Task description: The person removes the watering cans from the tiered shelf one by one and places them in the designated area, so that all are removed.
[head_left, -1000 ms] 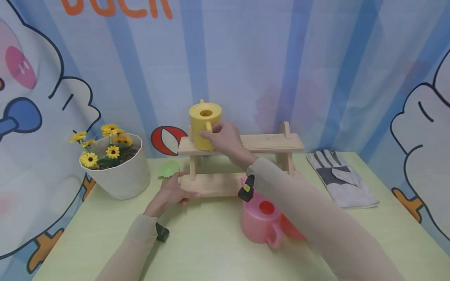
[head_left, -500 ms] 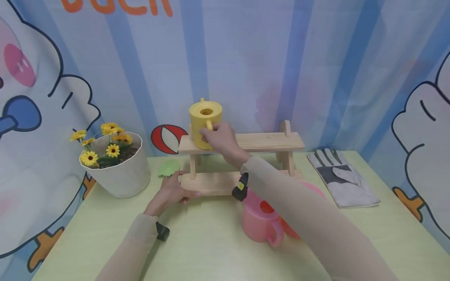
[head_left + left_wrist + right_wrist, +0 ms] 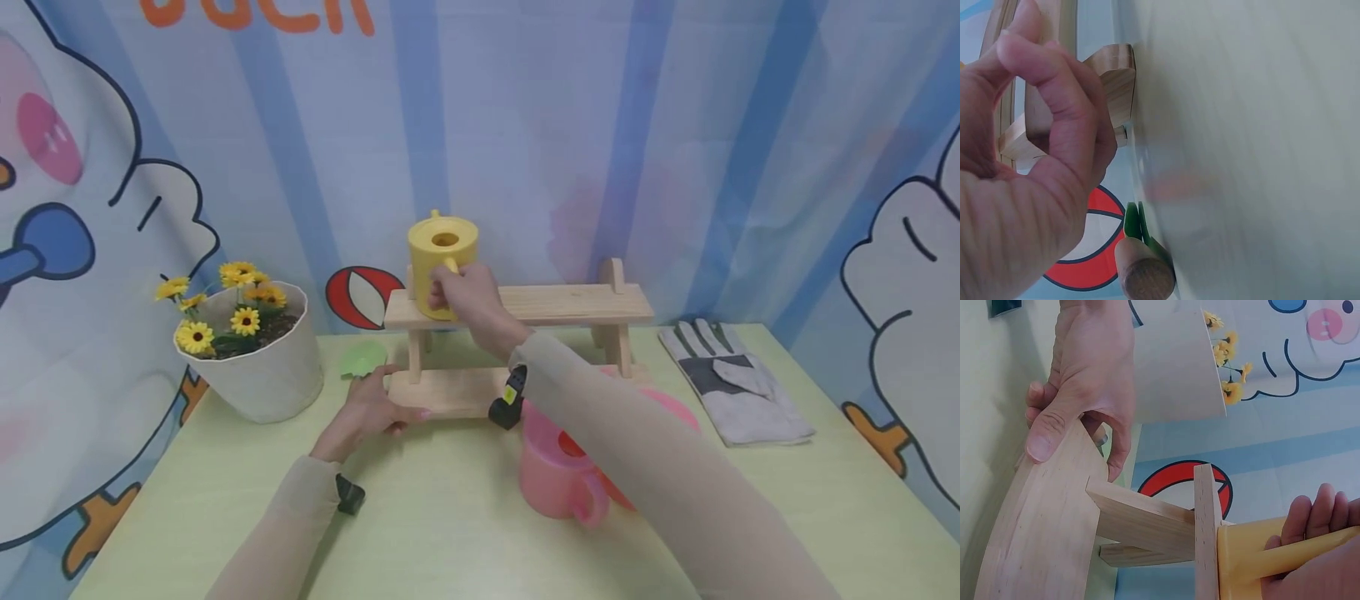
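Note:
On the left end of a two-tier wooden stand's upper board [image 3: 570, 302] a yellow watering can [image 3: 429, 262] stands upright. My right hand [image 3: 480, 304] grips its handle; in the right wrist view the fingers curl behind the yellow handle [image 3: 1300, 553]. My left hand [image 3: 367, 414] holds the left end of the lower board [image 3: 453, 392], thumb on top and fingers at the edge. Right of centre, a pink watering can [image 3: 551, 483] stands on the table before the stand. Something red [image 3: 617, 493] beside it is mostly hidden by my right forearm.
A white pot [image 3: 262, 387] with yellow flowers is at the left. Behind my left hand lies a green-headed tool [image 3: 363, 358] with a wooden handle [image 3: 1147, 272]. Gloves [image 3: 738, 387] lie at the right. A printed curtain [image 3: 517, 150] hangs close behind the stand.
My right fingers have curled in more at the yellow watering can's handle, and the right wrist has shifted slightly left. The can and my left hand keep their places.

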`<state>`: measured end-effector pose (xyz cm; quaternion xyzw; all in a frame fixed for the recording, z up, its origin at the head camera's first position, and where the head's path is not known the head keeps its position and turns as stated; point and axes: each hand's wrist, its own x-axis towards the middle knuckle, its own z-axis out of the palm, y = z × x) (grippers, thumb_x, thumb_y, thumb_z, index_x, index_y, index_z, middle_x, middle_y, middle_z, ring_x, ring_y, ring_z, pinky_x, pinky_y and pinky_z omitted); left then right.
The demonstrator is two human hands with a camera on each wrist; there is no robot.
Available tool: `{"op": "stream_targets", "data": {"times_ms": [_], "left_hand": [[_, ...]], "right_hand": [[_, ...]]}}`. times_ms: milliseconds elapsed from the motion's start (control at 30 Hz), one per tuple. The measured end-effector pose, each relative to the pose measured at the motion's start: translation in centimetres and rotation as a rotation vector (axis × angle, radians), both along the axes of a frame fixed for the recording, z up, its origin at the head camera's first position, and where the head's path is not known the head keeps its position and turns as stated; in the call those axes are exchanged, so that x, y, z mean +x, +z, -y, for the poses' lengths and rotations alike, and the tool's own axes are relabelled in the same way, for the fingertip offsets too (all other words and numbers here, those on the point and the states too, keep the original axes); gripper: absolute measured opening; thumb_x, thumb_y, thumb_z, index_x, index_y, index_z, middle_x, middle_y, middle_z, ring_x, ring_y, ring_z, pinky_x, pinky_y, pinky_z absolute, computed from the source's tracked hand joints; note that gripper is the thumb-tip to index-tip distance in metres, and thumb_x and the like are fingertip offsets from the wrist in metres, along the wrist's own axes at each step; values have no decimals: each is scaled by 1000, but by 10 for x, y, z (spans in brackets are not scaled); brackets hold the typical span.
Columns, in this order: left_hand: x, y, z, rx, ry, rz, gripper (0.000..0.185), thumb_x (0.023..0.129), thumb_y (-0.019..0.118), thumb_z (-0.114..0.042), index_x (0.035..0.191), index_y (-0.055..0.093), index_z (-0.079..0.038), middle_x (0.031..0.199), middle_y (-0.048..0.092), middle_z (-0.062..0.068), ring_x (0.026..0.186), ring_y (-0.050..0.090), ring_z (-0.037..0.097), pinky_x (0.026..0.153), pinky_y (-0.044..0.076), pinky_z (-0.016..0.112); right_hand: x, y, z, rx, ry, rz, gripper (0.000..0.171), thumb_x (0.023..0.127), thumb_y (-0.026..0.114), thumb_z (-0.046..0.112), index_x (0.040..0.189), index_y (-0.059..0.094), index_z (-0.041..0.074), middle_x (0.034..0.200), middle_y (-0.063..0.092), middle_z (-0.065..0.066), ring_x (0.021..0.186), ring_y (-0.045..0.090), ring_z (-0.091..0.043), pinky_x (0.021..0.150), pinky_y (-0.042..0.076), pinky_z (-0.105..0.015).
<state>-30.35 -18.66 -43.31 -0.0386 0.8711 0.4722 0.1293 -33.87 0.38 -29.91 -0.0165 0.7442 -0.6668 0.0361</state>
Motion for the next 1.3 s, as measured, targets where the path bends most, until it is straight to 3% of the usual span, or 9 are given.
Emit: {"op": "stream_targets", "data": {"times_ms": [200, 400, 733, 867, 1100, 1300], "left_hand": [[0, -1, -1, 6, 2, -7, 109, 83, 98, -30, 166, 32, -7, 93, 67, 12, 56, 63, 12, 64, 52, 25], [-1, -1, -2, -13, 11, 6, 108, 84, 97, -31, 167, 31, -9, 87, 67, 9, 58, 63, 13, 65, 52, 25], [-2, 0, -2, -39, 14, 3, 110, 83, 98, -34, 166, 32, -8, 86, 68, 9, 58, 63, 14, 70, 50, 26], [-1, 0, -3, -34, 9, 3, 109, 83, 98, -32, 166, 33, -8, 82, 68, 8, 57, 63, 13, 70, 50, 26], [-1, 1, -3, -34, 4, 7, 109, 83, 98, -32, 166, 32, -7, 83, 67, 8, 58, 63, 14, 71, 49, 27], [-1, 1, -2, -47, 1, 11, 109, 82, 98, -34, 166, 32, -9, 83, 67, 7, 59, 62, 13, 71, 49, 27]], "right_hand": [[-1, -1, 0, -22, -22, 0, 27, 110, 55, 20, 86, 66, 11, 84, 69, 1, 79, 67, -11, 102, 59, -37], [2, -2, -4, 6, -54, -24, 29, 109, 52, 21, 83, 62, 13, 80, 68, 1, 80, 67, -13, 104, 57, -41], [9, -1, -10, 16, -70, -50, 33, 109, 50, 20, 77, 59, 16, 70, 65, 3, 82, 66, -15, 102, 54, -40], [15, 0, -12, 12, -71, -72, 34, 107, 51, 19, 74, 58, 16, 67, 64, 4, 80, 65, -16, 102, 55, -40], [28, 2, -17, 16, -77, -90, 33, 103, 53, 18, 70, 58, 17, 66, 64, 4, 83, 64, -16, 84, 50, -32], [42, 2, -21, 11, -70, -90, 33, 102, 53, 17, 70, 59, 15, 66, 63, 2, 88, 65, -18, 87, 52, -33]]}}
